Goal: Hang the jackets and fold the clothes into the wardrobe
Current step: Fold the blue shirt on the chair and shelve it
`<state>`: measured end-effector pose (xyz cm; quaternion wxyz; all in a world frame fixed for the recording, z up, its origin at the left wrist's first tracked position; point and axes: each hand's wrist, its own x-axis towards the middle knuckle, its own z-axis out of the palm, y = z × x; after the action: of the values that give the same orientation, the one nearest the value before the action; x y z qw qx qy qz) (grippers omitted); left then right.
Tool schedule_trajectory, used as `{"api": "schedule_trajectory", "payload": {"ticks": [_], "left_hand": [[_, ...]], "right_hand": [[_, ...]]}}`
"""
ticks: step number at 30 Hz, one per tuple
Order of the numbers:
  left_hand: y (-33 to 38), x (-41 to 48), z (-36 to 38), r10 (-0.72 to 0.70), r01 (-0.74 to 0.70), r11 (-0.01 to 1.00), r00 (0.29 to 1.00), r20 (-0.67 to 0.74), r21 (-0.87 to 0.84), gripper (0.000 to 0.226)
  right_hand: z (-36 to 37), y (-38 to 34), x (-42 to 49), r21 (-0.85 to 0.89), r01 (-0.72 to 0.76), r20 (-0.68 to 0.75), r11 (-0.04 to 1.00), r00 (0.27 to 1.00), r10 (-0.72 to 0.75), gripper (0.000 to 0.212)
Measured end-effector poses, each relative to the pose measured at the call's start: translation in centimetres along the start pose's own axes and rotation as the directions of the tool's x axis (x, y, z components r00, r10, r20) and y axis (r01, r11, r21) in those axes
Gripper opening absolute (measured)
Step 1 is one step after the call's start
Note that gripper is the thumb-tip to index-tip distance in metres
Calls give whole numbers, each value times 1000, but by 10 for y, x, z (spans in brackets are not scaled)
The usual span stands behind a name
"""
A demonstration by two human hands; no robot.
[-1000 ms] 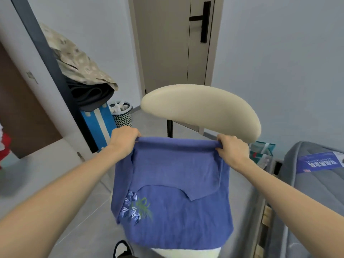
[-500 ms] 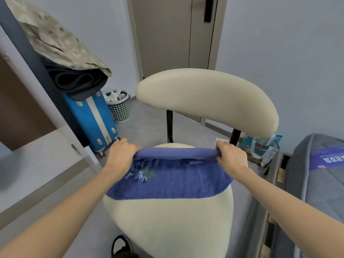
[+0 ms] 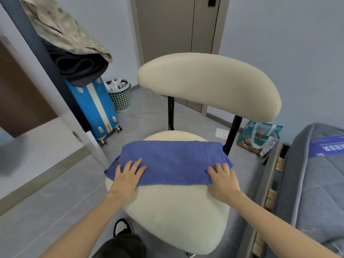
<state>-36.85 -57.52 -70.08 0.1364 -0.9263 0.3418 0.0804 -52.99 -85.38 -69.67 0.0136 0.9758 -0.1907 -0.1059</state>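
— Under both hands, see? The blue top (image 3: pixel 171 161) lies folded across the cream chair seat (image 3: pixel 175 211).

— What are the hands doing?

— The left hand (image 3: pixel 128 177) is flat, fingers spread wide, holding nothing. It just presses the near edge down. The right hand (image 3: pixel 222 180) is flat on the other end, fingers closer together, not gripping either.

— How do you fold it well?

— I think you should smooth from the middle out past each hand, so no bumps stay. Then bring one end over to the other hand and line up the edges.

— Could it slip?

— Maybe. Beyond the left fingers the cloth hangs off the seat, so keep one palm down.
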Motion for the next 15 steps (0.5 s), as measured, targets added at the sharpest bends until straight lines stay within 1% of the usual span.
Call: {"api": "schedule_trajectory", "payload": {"ticks": [2, 4, 6, 8, 10, 13, 15], "left_hand": [[2, 1, 0, 37, -36, 998, 999, 22, -52, 71], [6, 3, 1, 50, -47, 997, 997, 60, -57, 66], [9, 6, 4, 33, -30, 999, 995, 90, -30, 63], [12, 10, 4, 21, -20, 1000, 995, 99, -3, 67], [12, 14, -1, 37, -40, 999, 995, 94, 26, 67], [15, 17, -11, 83, -86, 995, 995, 62, 50, 58], [21, 11, -16, 108, -110, 993, 993, 45, 46, 48]], "right_hand": [[3, -9, 1, -63, 119, -76, 991, 989, -124, 50], [6, -22, 2, -23, 187, -95, 982, 978, -188, 50], [10, -34, 6, 10, 186, -81, 983, 980, -184, 47], [12, -39, 10, 1, 148, -68, 989, 987, -148, 44], [11, -39, 14, -12, 111, -72, 994, 991, -112, 40], [9, -36, 16, -47, 100, -74, 994, 992, -103, 38], [6, -33, 16, -36, 93, -76, 995, 992, -96, 33]]}}
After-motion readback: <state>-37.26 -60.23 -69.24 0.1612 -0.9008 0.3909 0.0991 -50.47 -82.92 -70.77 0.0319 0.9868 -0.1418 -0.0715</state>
